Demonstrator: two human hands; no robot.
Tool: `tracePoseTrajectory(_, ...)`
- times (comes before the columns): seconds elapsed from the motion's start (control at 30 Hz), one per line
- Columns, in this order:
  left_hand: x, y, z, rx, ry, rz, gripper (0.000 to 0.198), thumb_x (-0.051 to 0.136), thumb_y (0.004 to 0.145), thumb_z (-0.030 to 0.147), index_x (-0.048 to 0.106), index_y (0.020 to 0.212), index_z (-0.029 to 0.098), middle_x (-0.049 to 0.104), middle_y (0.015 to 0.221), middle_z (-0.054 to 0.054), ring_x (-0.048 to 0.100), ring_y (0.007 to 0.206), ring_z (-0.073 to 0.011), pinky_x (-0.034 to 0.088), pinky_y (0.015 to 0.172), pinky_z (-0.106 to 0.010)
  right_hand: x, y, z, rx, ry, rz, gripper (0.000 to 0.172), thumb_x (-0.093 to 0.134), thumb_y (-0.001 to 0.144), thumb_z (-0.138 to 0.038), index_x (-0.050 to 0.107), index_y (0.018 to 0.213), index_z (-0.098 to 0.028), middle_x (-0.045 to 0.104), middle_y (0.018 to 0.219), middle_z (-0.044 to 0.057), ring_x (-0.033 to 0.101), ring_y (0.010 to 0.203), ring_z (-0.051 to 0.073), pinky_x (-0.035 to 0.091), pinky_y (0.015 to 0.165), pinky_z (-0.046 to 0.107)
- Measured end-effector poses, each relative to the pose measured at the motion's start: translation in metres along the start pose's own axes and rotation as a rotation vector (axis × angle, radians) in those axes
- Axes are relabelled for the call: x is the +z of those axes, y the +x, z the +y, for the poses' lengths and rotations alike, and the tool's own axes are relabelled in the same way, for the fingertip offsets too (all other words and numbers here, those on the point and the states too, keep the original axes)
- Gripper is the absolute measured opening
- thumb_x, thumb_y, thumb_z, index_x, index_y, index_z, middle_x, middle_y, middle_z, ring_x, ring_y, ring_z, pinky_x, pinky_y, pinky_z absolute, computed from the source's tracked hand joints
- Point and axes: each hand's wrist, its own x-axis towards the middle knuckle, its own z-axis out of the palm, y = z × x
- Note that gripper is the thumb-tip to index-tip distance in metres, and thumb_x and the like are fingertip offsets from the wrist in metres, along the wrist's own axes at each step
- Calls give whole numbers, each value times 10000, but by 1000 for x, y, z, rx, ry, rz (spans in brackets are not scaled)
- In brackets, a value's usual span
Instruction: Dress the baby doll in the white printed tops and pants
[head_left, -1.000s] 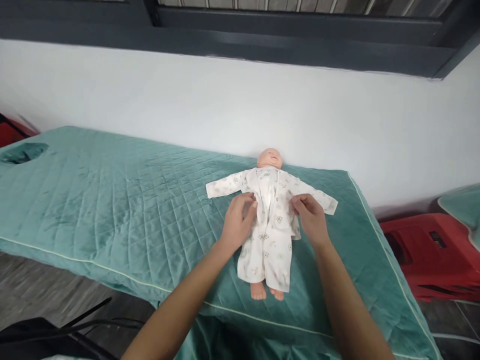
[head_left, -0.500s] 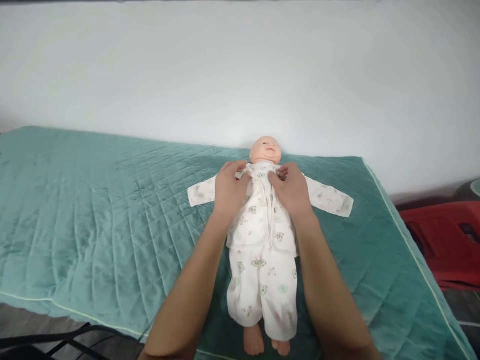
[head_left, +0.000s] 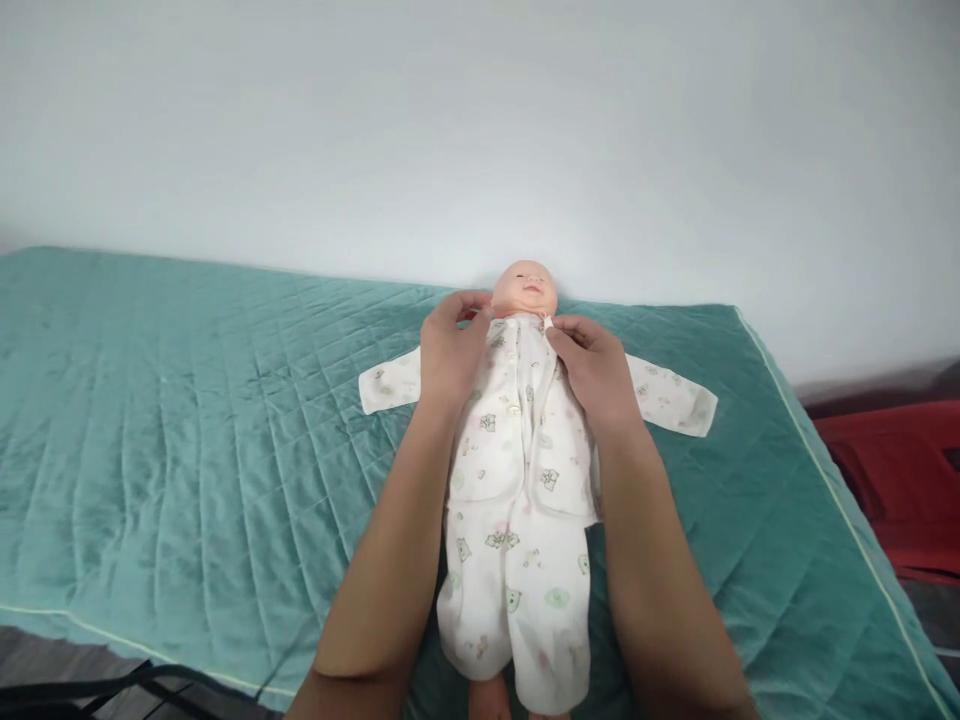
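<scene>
A baby doll (head_left: 525, 288) lies on its back, dressed in a white baby shirt (head_left: 487, 440) and matching trousers (head_left: 480, 600) printed with small bears. The shirt's front is unfastened, and buttons show along one edge. Beside the doll's neck, my left hand (head_left: 454, 345) has thumb and fingertips closed at the collar; the cloth between them is mostly hidden. My right hand (head_left: 596, 365) pinches the collar corner of the other front panel, a little raised below the doll's chin. Both sleeves stretch out sideways past my hands. The doll's feet are partly cut off by the lower picture edge.
A green quilted cover (head_left: 225, 420) with a pale piped edge lies under the doll. Behind it stands a white wall (head_left: 450, 130). A red plastic object (head_left: 900, 480) is beyond the right edge. Dark straps or cables (head_left: 127, 685) are at the lower left.
My right hand has drawn its collar corner up and slightly outward. My left hand has moved up beside the neck. The view has shifted, and the doll's feet now show less.
</scene>
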Motion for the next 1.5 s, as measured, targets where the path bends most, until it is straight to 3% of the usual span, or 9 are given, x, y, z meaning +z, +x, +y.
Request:
tracePoseTrajectory(0.13, 0, 1, -8, -98, 82, -148, 217, 652, 846, 340, 772, 949, 192, 744, 832, -20, 650, 764, -171, 529, 721, -295, 0, 1, 1, -66, -20, -23, 222, 609, 882, -348, 758, 998, -233, 748, 1032, 19, 658, 978, 194, 484, 938, 376)
tracePoseTrajectory(0.33, 1, 1, -10, -26, 39, -314, 181, 654, 853, 339, 761, 895, 199, 767, 917, -16, 670, 850, -178, 509, 821, -298, 4, 2, -1, -198, -94, -36, 208, 629, 873, -310, 761, 1019, -243, 717, 1078, 20, 645, 957, 170, 501, 922, 357)
tracePoseTrajectory(0.53, 7, 4, -16, 39, 37, -284, 73, 632, 845, 242, 672, 823, 185, 717, 845, -7, 638, 797, -146, 485, 792, -286, 7, 2, 1, -197, -136, -43, 193, 657, 848, -295, 770, 996, -245, 710, 1037, 11, 611, 851, 145, 506, 869, 338)
tracePoseTrajectory(0.73, 17, 4, -10, 80, -34, -192, 98, 586, 892, 221, 637, 821, 176, 700, 834, -5, 626, 772, -129, 485, 789, -275, 5, 3, 5, -157, -73, -54, 205, 676, 851, -324, 776, 1008, -239, 746, 1045, 13, 651, 894, 162, 519, 906, 364)
tracePoseTrajectory(0.9, 17, 2, -11, 69, -14, -223, 81, 603, 894, 229, 646, 849, 177, 713, 868, -13, 637, 813, -143, 485, 812, -286, 5, 5, 9, -173, -58, -50, 204, 666, 867, -339, 779, 1009, -247, 765, 1079, 5, 682, 1025, 190, 506, 996, 389)
tracePoseTrajectory(1.13, 15, -1, -10, 105, 55, -242, 98, 581, 923, 234, 632, 856, 183, 715, 892, -14, 636, 828, -150, 472, 816, -299, 9, 4, 6, -204, -85, 3, 176, 640, 877, -299, 789, 955, -244, 777, 1045, 0, 691, 1024, 197, 507, 994, 385)
tracePoseTrajectory(1.33, 11, 1, -11, 55, 17, -335, 75, 579, 905, 170, 653, 909, 175, 736, 960, -38, 670, 891, -160, 485, 858, -310, 10, 5, 0, -181, -152, -35, 152, 676, 829, -283, 770, 931, -220, 733, 1021, 22, 640, 842, 156, 514, 838, 325)
tracePoseTrajectory(1.5, 10, 5, -20, 41, -15, -361, 178, 612, 850, 127, 679, 1005, 183, 734, 981, -44, 680, 919, -167, 498, 883, -317, 9, 5, -3, -123, -188, -72, 138, 677, 807, -270, 721, 924, -213, 686, 995, 17, 542, 708, 116, 469, 728, 295)
